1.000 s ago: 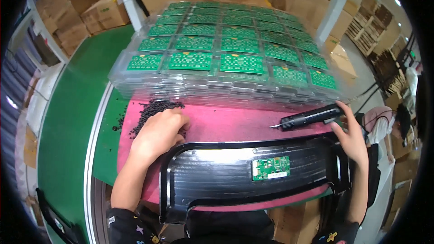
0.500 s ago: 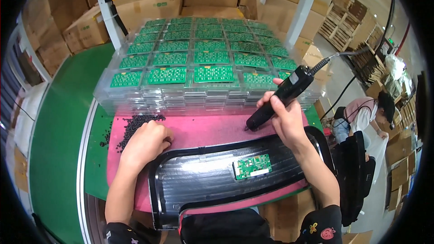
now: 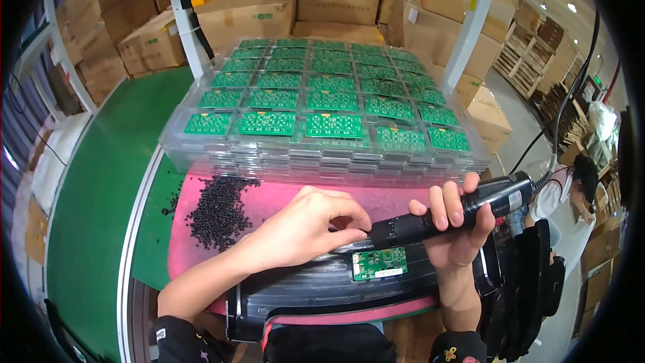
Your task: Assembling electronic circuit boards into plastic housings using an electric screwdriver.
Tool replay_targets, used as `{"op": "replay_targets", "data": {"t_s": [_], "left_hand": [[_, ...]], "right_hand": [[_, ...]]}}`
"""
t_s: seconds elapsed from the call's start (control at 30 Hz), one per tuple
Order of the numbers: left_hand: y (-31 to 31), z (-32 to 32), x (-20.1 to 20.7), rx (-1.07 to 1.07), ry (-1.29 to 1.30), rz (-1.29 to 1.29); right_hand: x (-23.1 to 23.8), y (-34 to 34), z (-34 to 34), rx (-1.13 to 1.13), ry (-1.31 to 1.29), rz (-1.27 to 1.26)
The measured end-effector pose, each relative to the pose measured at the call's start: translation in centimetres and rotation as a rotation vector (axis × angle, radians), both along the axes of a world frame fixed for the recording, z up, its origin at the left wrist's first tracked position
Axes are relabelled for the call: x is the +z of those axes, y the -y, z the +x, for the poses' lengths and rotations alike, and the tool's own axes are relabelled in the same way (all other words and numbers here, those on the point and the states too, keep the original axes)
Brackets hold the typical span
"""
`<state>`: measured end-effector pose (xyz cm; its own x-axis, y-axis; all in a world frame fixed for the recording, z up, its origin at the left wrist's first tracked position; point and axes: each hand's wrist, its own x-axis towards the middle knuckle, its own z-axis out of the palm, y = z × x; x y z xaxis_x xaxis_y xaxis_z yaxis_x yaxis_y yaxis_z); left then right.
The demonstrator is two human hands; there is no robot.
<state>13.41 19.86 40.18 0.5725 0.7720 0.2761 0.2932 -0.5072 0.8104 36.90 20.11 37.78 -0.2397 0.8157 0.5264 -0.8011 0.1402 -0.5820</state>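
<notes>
My right hand is wrapped round a black corded electric screwdriver, held nearly level with its tip pointing left. At that tip, the thumb and fingers of my left hand are pinched together. Whatever is between them is too small to make out. Below both hands lies a curved black plastic panel, its far edge partly hidden by my left hand and the tool. A small green circuit board rests on the panel. Left of my hands, a heap of small black screws is spread on the pink mat.
Behind the mat stands a stack of clear plastic trays bearing rows of green circuit boards. White posts rise on either side. Black parts stand at the right, and a person bends over beyond them.
My left hand has moved from the screw heap rightward to the screwdriver's tip. My right hand has turned the screwdriver from steeply downward to nearly level and moved it slightly right and nearer.
</notes>
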Motion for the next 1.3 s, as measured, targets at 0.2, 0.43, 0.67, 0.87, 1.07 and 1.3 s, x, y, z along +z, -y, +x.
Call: {"op": "replay_targets", "data": {"t_s": [0.2,0.43,0.67,0.87,1.07,1.3], "left_hand": [[-0.3,0.3,-1.8,0.019,-0.036,-0.156],[-0.2,0.5,-2.5,-0.101,-0.116,-0.149],[0.2,0.6,-3.2,-0.086,-0.096,-0.095],[0.4,0.9,-3.1,-0.03,-0.076,-0.056],[1.1,1.1,-3.1,0.046,0.028,0.036],[0.8,1.0,-3.4,0.116,0.097,0.236]], "right_hand": [[-0.7,1.1,1.2,-0.07,-0.035,0.042],[0.1,2.4,1.4,-0.102,-0.049,0.096],[-0.2,2.7,1.4,-0.097,0.059,0.147],[-0.1,3.0,1.4,-0.137,0.09,0.161],[0.0,3.0,-0.2,-0.172,0.037,0.095],[0.0,3.2,-0.4,-0.184,0.062,0.111]]}}
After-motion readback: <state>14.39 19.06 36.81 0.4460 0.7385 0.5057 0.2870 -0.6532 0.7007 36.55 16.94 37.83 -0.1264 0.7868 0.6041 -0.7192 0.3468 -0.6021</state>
